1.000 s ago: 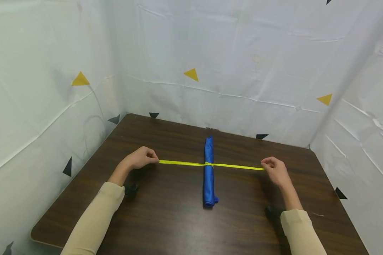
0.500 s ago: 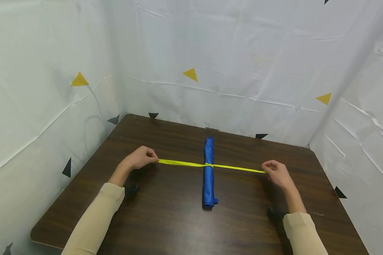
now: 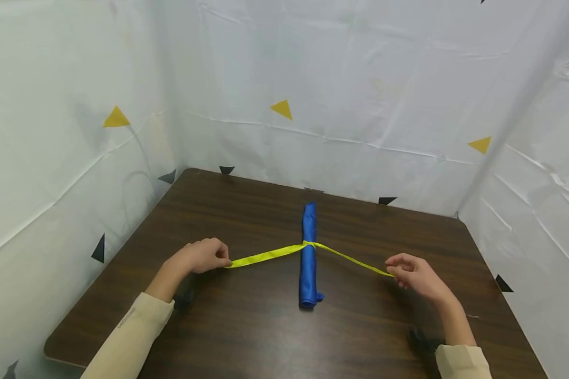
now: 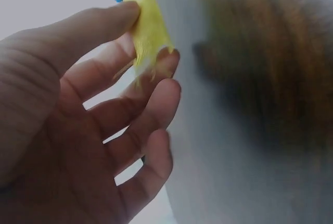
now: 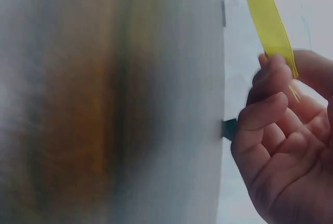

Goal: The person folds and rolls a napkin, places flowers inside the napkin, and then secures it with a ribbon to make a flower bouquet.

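A rolled blue cloth (image 3: 308,276) lies lengthwise near the middle of the table. Around it, a little above its midpoint, passes a yellow ribbon (image 3: 267,256) that looks knotted on top. My left hand (image 3: 200,256) pinches the ribbon's left end between thumb and fingers; the frayed tip shows in the left wrist view. At the other side, my right hand (image 3: 419,276) pinches the right end, its frayed threads poking past the fingers in the right wrist view. Both ribbon halves slope from the roll down toward my hands.
The brown wood-grain table (image 3: 246,326) is enclosed by white sheeting (image 3: 332,68) at the back and both sides. Yellow triangles (image 3: 282,109) and black triangles mark the sheeting. A dark wrist device (image 3: 422,339) sits under the right forearm.
Both hands have come nearer to me, the right one also tilting. The ribbon, straight and taut before, now bends at the roll. The blue roll stays in place.
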Motion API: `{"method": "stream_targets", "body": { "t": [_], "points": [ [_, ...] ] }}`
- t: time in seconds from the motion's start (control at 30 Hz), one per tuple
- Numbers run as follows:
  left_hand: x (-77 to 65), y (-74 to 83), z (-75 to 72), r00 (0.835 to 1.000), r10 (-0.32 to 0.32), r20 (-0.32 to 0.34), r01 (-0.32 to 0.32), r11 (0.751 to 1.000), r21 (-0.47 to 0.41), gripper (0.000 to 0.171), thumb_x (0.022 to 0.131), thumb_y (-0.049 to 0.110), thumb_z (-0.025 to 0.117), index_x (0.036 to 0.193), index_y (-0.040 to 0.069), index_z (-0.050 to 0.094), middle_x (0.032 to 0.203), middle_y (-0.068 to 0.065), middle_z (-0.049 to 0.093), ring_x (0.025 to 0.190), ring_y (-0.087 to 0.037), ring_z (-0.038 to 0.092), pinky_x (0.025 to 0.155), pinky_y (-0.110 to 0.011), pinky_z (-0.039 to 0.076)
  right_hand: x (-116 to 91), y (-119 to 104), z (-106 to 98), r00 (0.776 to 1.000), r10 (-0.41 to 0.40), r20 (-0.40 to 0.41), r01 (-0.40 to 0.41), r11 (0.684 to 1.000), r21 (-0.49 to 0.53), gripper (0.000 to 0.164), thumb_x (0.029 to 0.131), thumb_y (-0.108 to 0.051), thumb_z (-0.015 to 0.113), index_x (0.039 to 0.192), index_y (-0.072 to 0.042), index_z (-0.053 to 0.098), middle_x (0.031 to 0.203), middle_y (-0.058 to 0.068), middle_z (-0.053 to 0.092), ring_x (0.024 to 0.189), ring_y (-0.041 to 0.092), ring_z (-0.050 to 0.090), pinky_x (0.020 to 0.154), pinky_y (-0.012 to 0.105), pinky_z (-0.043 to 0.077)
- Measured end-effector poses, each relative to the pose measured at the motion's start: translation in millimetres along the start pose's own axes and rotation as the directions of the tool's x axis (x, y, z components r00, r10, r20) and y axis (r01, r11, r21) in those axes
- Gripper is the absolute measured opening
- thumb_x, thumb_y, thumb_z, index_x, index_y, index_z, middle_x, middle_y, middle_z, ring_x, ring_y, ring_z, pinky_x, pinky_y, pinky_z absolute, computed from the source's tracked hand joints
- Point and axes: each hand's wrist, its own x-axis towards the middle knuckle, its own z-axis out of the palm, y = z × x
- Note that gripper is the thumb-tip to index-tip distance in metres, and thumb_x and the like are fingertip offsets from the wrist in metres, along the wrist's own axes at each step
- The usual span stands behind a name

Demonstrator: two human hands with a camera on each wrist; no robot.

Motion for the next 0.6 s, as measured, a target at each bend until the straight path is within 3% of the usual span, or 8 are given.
{"method": "stream_targets", "body": {
  "t": [0.2, 0.4, 0.5, 0.6],
  "points": [
    [-7.4, 7.8, 11.3, 0.995, 0.066, 0.075, -0.062, 0.997, -0.055, 0.021, 0.104, 0.032, 0.073, 0.090, 0.017, 0.076, 0.074, 0.004, 0.057, 0.067, -0.013, 0.048, 0.064, -0.030, 0.041, -15.1, -0.5, 9.2, 0.983, -0.048, 0.175, 0.044, 0.999, 0.023, 0.024, 0.108, -0.017, 0.065, 0.121, 0.004, 0.065, 0.084, 0.016, 0.068, 0.071, 0.021, 0.064, 0.064, 0.031, 0.052],
    [-14.8, 15.8, 18.3, 0.976, 0.147, 0.163, -0.128, 0.984, -0.124, 0.026, 0.105, 0.024, 0.071, 0.082, 0.012, 0.074, 0.068, 0.006, 0.053, 0.061, -0.012, 0.043, 0.060, -0.029, 0.037, -26.0, -7.1, 18.9, 0.937, -0.040, 0.347, 0.026, 0.999, 0.045, 0.019, 0.110, -0.016, 0.061, 0.111, 0.003, 0.063, 0.082, 0.008, 0.065, 0.069, 0.019, 0.063, 0.060, 0.032, 0.051],
    [-15.2, 17.6, 21.7, 0.968, 0.168, 0.185, -0.145, 0.981, -0.132, 0.029, 0.106, 0.027, 0.070, 0.081, 0.013, 0.075, 0.066, 0.006, 0.052, 0.059, -0.012, 0.042, 0.058, -0.028, 0.036, -27.1, -9.9, 21.8, 0.924, -0.015, 0.382, 0.002, 0.999, 0.033, 0.021, 0.109, -0.019, 0.064, 0.107, 0.002, 0.063, 0.081, 0.006, 0.063, 0.069, 0.017, 0.061, 0.059, 0.031, 0.051],
    [-14.6, 15.6, 23.3, 0.972, 0.146, 0.184, -0.120, 0.982, -0.145, 0.032, 0.107, 0.033, 0.067, 0.083, 0.013, 0.076, 0.068, 0.004, 0.055, 0.060, -0.013, 0.044, 0.060, -0.029, 0.038, -26.9, -12.0, 23.2, 0.929, 0.010, 0.370, -0.007, 1.000, -0.010, 0.028, 0.108, -0.025, 0.066, 0.104, 0.002, 0.063, 0.080, 0.005, 0.062, 0.068, 0.016, 0.059, 0.059, 0.031, 0.051]
  ]
}}
